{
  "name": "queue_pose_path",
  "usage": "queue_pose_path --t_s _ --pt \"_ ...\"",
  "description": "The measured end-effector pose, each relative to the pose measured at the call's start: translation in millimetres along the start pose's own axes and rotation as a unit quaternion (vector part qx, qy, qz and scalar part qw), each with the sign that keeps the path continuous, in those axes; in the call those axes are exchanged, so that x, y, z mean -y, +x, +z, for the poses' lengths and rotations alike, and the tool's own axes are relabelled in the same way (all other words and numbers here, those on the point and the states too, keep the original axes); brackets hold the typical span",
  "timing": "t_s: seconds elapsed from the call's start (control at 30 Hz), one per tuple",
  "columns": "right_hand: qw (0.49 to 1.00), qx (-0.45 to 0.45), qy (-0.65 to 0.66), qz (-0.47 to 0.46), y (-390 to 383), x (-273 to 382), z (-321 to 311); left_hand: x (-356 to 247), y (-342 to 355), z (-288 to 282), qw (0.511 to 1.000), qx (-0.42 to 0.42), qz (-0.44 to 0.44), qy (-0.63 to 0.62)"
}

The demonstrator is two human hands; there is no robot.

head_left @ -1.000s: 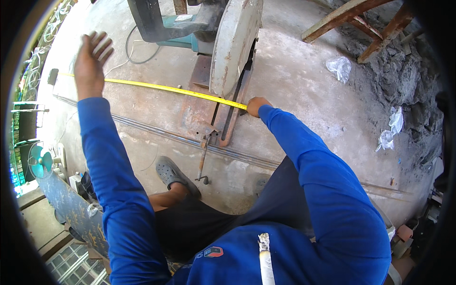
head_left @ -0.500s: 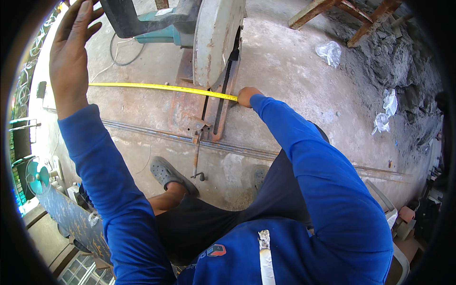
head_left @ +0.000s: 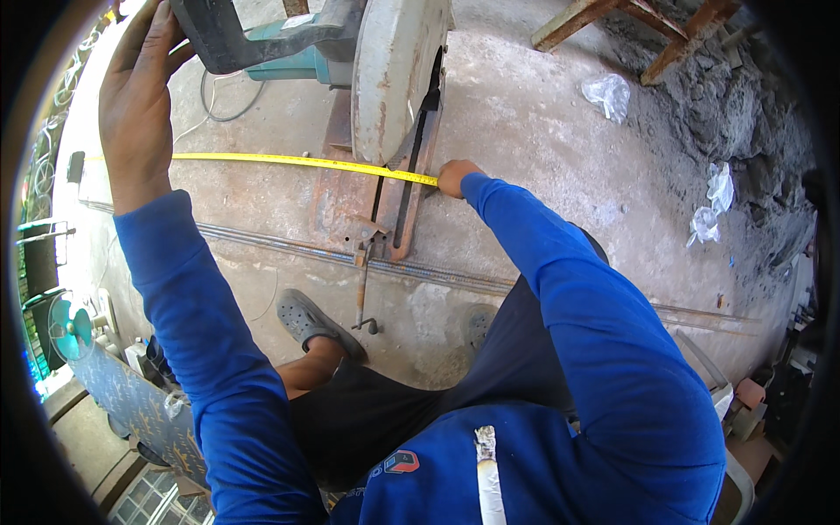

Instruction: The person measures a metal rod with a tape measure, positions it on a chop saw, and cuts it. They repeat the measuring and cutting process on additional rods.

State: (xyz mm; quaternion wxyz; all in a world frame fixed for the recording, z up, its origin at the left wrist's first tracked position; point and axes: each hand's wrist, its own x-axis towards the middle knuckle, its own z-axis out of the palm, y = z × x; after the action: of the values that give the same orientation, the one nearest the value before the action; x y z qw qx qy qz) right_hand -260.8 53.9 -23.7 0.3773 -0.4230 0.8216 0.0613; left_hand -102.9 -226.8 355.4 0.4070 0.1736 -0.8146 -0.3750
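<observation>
Concrete floor (head_left: 525,114), yellow tape (head_left: 262,158) leftward from right hand (head_left: 457,178)

Bright daylight poured in from the left, bleaching the concrete floor (head_left: 516,131) near that edge, while clutter (head_left: 748,394) at lower right sat dimmer and the fisheye lens curved outer lines inside blackened corners.

Your right hand (head_left: 457,178) holds the end of a yellow tape measure (head_left: 297,161) across the rusty saw base (head_left: 337,206). Your left hand (head_left: 138,131) is beside the black handle (head_left: 214,39).
</observation>
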Motion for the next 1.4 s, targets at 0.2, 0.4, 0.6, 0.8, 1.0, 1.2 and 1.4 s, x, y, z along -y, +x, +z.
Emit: queue_pose_path --t_s 0.2,0.4,0.6,0.8,1.0,1.2,1.4 --pt "1.000 -0.003 0.013 0.008 10.6 -5.8 7.8 48.8 -8.5 9.8 0.969 -0.159 0.043 -0.184" --pt "1.000 0.001 0.005 0.009 8.9 -2.0 5.0 174.7 -161.4 79.3 0.853 -0.309 -0.399 -0.131" --pt "0.999 0.008 -0.031 -0.010 -3.6 3.1 -7.5 199.9 -297.5 169.9 0.822 -0.174 -0.523 -0.144" --pt "0.998 0.039 0.034 0.043 -16.8 19.6 -13.2 160.5 -326.5 219.3 0.877 -0.139 -0.461 -0.010" --pt "0.988 -0.069 0.108 0.082 -16.9 14.7 7.9 152.7 -359.6 273.7 0.781 -0.115 -0.590 -0.173" --pt "0.984 -0.085 0.029 0.156 -0.7 5.0 29.9 164.3 -362.4 283.5 0.751 -0.014 -0.621 -0.223" --pt "0.985 -0.022 0.111 0.127 -24.0 27.9 -1.6 125.7 -326.3 250.9 0.533 0.042 -0.722 -0.439"
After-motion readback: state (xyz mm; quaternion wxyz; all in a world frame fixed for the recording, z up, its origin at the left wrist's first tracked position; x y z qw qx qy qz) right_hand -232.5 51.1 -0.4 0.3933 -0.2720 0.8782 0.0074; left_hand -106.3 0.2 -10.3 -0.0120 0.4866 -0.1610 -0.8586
